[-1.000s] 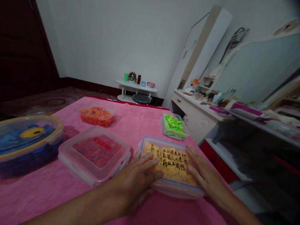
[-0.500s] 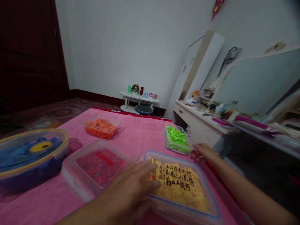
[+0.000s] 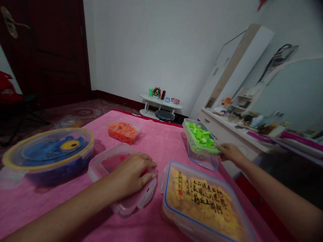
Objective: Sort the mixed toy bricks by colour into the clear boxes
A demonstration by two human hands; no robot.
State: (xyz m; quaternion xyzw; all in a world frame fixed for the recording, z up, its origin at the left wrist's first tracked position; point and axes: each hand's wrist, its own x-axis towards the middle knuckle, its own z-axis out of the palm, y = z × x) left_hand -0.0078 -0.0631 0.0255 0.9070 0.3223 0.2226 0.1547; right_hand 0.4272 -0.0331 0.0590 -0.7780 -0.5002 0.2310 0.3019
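My left hand (image 3: 132,173) lies palm down with fingers together on the lid of the clear box of red bricks (image 3: 111,162). My right hand (image 3: 229,152) grips the near right corner of the clear box of green bricks (image 3: 200,139), which is tilted and lifted off the pink cloth (image 3: 161,141). Between my arms sits the blue-rimmed box of yellow bricks (image 3: 202,205) with black writing on its lid.
A round yellow-rimmed tub of blue bricks (image 3: 51,153) stands at the left and a box of orange bricks (image 3: 124,131) at the back. To the right are a white dresser (image 3: 227,124) and mirror; a small white table (image 3: 161,102) stands by the far wall.
My left hand moved from the yellow box's lid onto the red box's lid. My right hand left the yellow box, reached the green box and lifted it at a tilt.
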